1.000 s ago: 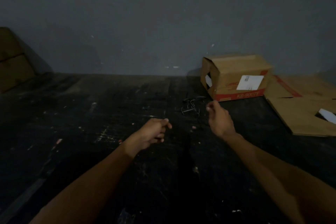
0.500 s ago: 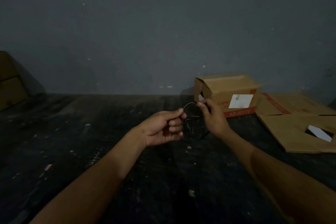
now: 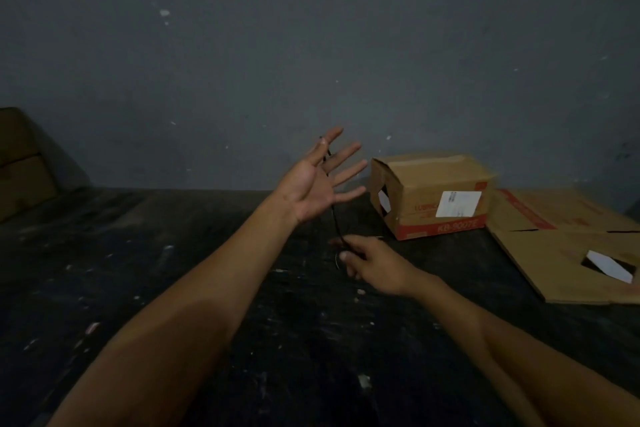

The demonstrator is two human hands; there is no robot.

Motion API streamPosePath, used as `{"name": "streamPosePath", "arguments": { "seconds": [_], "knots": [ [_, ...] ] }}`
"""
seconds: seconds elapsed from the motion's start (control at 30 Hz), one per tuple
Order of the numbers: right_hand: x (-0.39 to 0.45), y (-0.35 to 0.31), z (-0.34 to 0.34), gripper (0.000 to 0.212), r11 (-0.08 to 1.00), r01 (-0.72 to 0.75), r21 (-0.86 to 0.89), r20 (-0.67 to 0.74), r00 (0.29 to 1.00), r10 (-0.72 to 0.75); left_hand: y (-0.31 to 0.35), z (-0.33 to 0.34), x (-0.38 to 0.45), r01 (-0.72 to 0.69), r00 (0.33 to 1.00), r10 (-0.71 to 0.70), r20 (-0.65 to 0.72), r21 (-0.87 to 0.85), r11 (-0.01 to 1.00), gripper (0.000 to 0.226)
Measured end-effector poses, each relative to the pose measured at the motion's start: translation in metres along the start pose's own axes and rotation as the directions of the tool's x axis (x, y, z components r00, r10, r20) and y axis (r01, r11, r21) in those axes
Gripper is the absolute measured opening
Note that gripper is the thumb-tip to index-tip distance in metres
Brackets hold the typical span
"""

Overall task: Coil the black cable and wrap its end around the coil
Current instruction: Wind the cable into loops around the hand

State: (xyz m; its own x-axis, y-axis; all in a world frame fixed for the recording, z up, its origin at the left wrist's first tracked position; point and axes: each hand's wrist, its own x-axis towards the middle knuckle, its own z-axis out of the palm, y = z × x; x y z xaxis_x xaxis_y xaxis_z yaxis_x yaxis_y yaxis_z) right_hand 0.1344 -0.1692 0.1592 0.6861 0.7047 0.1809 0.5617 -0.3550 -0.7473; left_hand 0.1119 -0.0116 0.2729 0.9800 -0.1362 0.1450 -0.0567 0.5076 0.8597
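One view, head camera. Left hand (image 3: 311, 184) is raised with palm up and fingers spread straight; the black cable (image 3: 334, 215) appears hooked near its thumb and index finger, though blur hides the exact contact. From there the cable's long axis runs toward 5 o'clock down to the right hand (image 3: 367, 262), which pinches it between thumb and fingertips above the dark surface (image 3: 173, 288). Judged step: first loop; the right hand is nearer the free length.
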Motion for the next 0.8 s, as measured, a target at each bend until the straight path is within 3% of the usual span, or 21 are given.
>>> {"name": "streamPosePath", "arguments": {
  "seconds": [0.2, 0.43, 0.67, 0.8],
  "knots": [
    [-0.013, -0.026, -0.022, 0.020, 0.986, 0.031, -0.165, 0.102, 0.995, -0.014, -0.004, -0.036, 0.008, 0.000, 0.991, 0.030, -0.130, 0.224, 0.975, 0.031],
    [-0.006, -0.046, -0.070, 0.020, 0.929, 0.052, -0.366, 0.025, 0.999, -0.046, -0.033, -0.065, -0.001, 0.171, 0.974, -0.095, -0.205, 0.393, 0.903, 0.035],
    [0.021, -0.057, -0.107, 0.014, 0.790, 0.003, -0.613, -0.172, 0.975, -0.137, -0.053, -0.059, -0.010, 0.347, 0.936, -0.330, -0.124, 0.492, 0.799, 0.031],
    [0.032, -0.056, -0.113, 0.013, 0.777, 0.000, -0.629, -0.211, 0.962, -0.171, -0.052, -0.053, -0.014, 0.388, 0.897, -0.443, -0.014, 0.507, 0.770, 0.037]
  ]
}}
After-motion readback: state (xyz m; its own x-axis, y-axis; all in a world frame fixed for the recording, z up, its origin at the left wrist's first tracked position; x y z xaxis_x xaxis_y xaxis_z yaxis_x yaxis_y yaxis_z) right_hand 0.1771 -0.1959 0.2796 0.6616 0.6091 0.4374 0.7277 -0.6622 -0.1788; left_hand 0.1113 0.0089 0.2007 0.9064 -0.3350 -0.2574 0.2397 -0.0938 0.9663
